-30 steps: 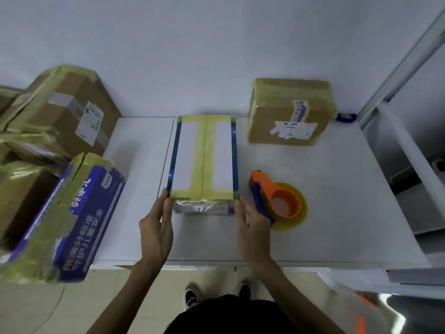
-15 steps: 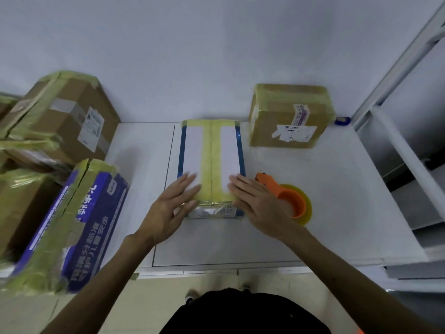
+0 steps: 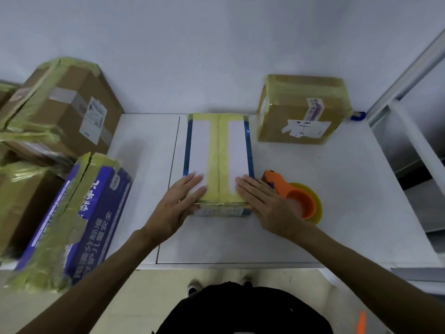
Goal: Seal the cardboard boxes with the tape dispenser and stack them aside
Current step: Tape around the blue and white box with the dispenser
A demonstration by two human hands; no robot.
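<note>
Centre of the frame: white box (image 3: 199, 145) with blue side edges, lying flat on the white table (image 3: 337, 189), long side running toward the wall. Closed along the middle seam by a wide strip of yellow tape (image 3: 218, 150), with more yellow tape across the far end and the near end.

Left hand (image 3: 178, 203): open, fingers straight, laid flat on the near left corner of the box top, fingertips pointing to upper right. Grips nothing.

Right hand (image 3: 267, 203): open as well, fingers straight, laid flat on the near right corner of the same top, fingertips pointing to upper left. Holds nothing.

Right of centre, just beside the box and partly behind the right hand: orange tape dispenser (image 3: 296, 198) with a yellow roll, lying on the table. Not possible to tell if touching the box.

Upper right: brown cardboard box (image 3: 301, 109) wrapped in yellow tape, white labels on the front, standing at the wall, apart from the white box. Further right, a small blue object (image 3: 358, 115), too small to name.

Left edge of the frame: taped boxes close together, with a labelled brown box (image 3: 65, 109) at upper left and a blue printed box (image 3: 79, 218) leaning below it.

Bottom: tips of two shoes (image 3: 195, 285) on a pale floor.
</note>
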